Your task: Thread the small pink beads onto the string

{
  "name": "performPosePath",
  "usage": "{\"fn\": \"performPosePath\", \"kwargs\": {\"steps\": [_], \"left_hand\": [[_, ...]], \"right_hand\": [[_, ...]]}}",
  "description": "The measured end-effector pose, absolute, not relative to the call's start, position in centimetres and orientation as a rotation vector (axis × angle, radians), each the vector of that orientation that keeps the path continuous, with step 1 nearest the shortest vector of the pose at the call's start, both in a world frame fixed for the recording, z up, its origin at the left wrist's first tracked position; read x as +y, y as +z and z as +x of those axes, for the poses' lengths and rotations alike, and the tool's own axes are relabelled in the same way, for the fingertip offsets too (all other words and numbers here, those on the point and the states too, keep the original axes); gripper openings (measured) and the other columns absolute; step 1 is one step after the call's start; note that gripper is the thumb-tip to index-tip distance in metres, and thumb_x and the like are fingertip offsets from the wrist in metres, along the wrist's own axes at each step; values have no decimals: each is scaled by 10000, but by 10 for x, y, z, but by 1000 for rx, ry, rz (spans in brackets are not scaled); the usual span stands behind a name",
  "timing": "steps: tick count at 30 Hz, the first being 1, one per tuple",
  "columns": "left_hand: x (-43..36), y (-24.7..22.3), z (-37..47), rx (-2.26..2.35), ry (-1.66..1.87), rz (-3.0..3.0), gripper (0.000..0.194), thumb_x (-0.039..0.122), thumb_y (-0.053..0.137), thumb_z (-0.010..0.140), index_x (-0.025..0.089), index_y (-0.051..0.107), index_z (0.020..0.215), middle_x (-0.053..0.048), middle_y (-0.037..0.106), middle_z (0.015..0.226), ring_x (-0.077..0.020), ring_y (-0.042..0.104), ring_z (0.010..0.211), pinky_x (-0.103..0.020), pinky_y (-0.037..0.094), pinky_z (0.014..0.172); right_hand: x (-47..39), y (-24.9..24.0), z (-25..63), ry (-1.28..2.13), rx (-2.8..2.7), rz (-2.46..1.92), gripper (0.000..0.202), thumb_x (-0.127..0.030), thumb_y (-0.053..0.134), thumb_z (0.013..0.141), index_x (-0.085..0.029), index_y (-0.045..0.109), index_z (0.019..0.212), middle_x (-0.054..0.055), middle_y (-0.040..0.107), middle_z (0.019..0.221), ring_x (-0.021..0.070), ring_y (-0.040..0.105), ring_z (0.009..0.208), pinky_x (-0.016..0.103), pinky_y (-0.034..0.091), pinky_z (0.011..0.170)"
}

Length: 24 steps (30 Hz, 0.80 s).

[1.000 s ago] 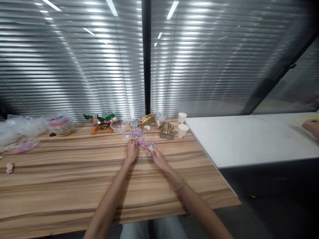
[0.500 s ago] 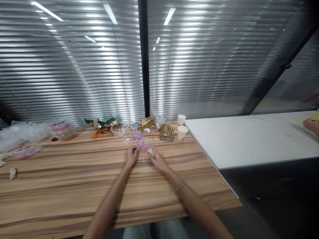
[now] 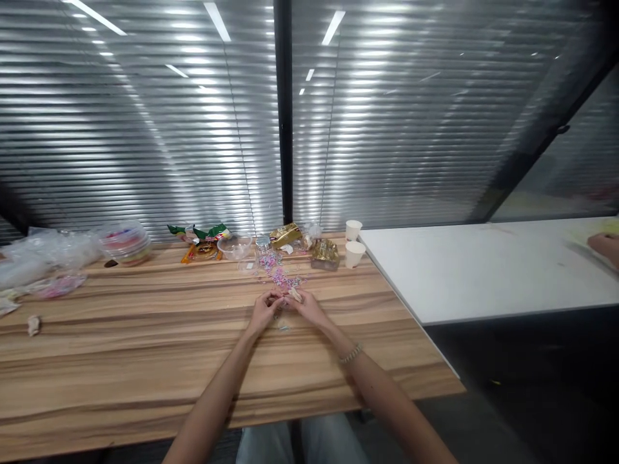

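My left hand (image 3: 264,312) and my right hand (image 3: 309,309) meet fingertip to fingertip over the wooden table, at the near edge of a scatter of tiny pink, purple and blue bits (image 3: 281,278). Both are closed in a pinch. In my right hand is a crumpled cream-white piece (image 3: 295,294), soft like tissue. Whatever lies between my left fingertips is too small to make out. A few pale greenish slivers (image 3: 284,328) rest on the wood just below my hands. Behind the bits stands a small clear container with a silvery top (image 3: 262,243).
Along the back are a clear bowl (image 3: 235,246), green and orange snack wrappers (image 3: 206,240), gold packets (image 3: 324,254) and two paper cups (image 3: 354,254). Stacked tubs (image 3: 124,243) and plastic bags (image 3: 53,251) lie left. Another person's hand (image 3: 604,246) shows over the white table (image 3: 464,277).
My left hand has moved right until its fingertips meet those of my right hand. The cream-white piece stays in my right hand. The camera view has shifted slightly.
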<state>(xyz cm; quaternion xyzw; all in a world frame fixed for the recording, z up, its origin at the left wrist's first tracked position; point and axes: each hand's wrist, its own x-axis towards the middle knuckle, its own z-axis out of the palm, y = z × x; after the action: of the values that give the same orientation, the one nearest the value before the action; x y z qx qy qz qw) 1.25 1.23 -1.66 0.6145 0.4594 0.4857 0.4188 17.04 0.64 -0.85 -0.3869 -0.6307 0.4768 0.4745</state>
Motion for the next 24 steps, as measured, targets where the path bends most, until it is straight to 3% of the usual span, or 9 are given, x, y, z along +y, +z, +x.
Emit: {"fn": "performPosePath", "kwargs": {"steps": [12,19,24], "left_hand": [[9,-12,17,971,1119,1591,259,398,616,749,139,613,762,-37,618,738,-143,552,686,-248,433,659],[2,2,22,942,942,1531,298,414,578,753,132,674,759,-26,602,641,-119,482,574,-220,369,539],[-1,1,24,966,883,1376,362,340,600,722,163,684,1027,-2,583,540,-86,391,460,-203,252,450]], "right_hand": [[4,-12,170,947,-1532,-1105,217,-343,565,750,-139,624,795,33,635,739,156,532,672,259,422,649],[9,-18,171,790,-1464,-1259,188,-320,516,764,-157,603,799,45,634,715,176,544,652,287,434,651],[14,-20,177,804,-1396,-1221,191,-321,504,755,-163,592,815,46,636,744,180,546,679,293,442,666]]}}
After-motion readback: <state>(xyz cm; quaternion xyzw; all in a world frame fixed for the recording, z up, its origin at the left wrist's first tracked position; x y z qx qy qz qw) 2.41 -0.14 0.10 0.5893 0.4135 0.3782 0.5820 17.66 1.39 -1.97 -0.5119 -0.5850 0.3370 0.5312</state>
